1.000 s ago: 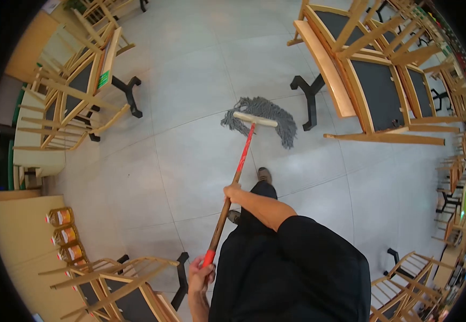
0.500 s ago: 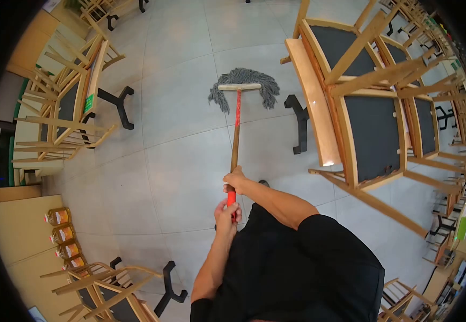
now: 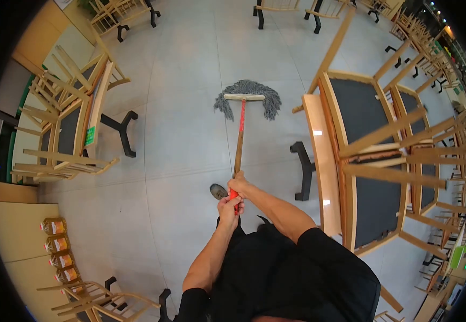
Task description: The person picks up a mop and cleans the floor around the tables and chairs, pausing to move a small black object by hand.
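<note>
Mop handle (image 3: 239, 147) is gripped at its red end: left hand (image 3: 227, 210) wrapped round it, right hand (image 3: 237, 185) closed just above. Grey string mop head (image 3: 250, 88) is spread on tiled floor (image 3: 185, 134), between facing edges of left table (image 3: 98, 102) and right table (image 3: 321, 161).

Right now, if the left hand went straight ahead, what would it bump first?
The left hand would probably bump the right hand, just ahead on the mop handle, though depth is unclear.

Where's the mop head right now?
The mop head lies on the floor, upper middle of the head view, between the left table and the right table.
</note>
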Demonstrator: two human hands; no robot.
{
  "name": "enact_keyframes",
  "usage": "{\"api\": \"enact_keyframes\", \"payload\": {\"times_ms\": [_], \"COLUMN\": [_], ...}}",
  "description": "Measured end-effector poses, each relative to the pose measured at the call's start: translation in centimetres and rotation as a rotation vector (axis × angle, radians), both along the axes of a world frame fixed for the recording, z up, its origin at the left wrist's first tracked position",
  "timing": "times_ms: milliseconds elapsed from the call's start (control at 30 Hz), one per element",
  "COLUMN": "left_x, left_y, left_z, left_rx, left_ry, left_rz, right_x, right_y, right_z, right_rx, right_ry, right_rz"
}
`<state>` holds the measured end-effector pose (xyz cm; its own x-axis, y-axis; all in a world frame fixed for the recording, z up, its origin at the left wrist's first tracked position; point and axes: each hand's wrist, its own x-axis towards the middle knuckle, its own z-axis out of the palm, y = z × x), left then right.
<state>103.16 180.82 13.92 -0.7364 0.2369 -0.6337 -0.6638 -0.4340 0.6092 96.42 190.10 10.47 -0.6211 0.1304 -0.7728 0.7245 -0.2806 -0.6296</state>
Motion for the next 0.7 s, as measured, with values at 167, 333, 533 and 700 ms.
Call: {"api": "enact_keyframes", "payload": {"times_ms": [167,333,533,700], "left_x": [-11.2,-21.1,-28.3,-36.3], "left_y": [1.6,1.6,4.1,7.6], "left_z": [0.4,2.8,2.4,1.2], "left_rx": [-0.021,-0.047,-0.084,-0.063], "left_ry": [-0.049,-0.060,-0.088,-0.098], "left_rz": [-0.224,-0.453,-0.512,-0.490], "right_x": [-10.8,-19.4,-27.4,-36.0], "right_y": [3.1,4.5,7.5,10.7], "right_z": [-2.5,-0.5,-1.2,-2.1], "right_rx": [-0.060,0.015,-0.019,-0.052], "right_ry": [0.102,0.062,0.055,0.004], "right_rz": [-0.012,-0.009,0.058,0.076]}}
